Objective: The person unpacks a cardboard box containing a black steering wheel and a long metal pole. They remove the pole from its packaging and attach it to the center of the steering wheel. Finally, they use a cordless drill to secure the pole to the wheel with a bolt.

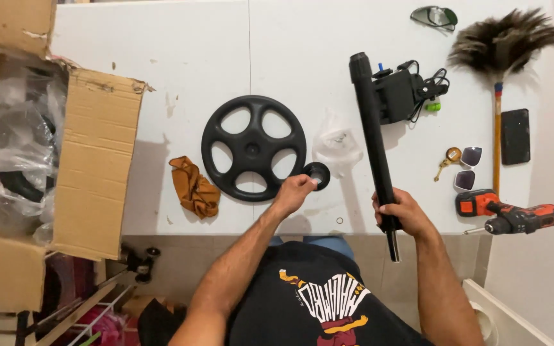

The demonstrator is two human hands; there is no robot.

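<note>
White tabletop (pixel 181 70) held a black spoked wheel (pixel 253 148). Left hand (pixel 294 192) pinched a small black round cap (pixel 317 174) just beside the wheel's rim. Right hand (pixel 400 213) gripped the black tube (pixel 373 138) near its lower end. Best to keep the tube steady and the cap held level.

A white, scuffed flat-topped desk (pixel 181 57) fills the room's middle under even, bright light. Left of it stands an open brown cardboard box (pixel 94 160) stuffed with clear plastic wrap. Below, pale beige floor tiles (pixel 181 269) show, with a white wire rack (pixel 91 307) nearby.
</note>
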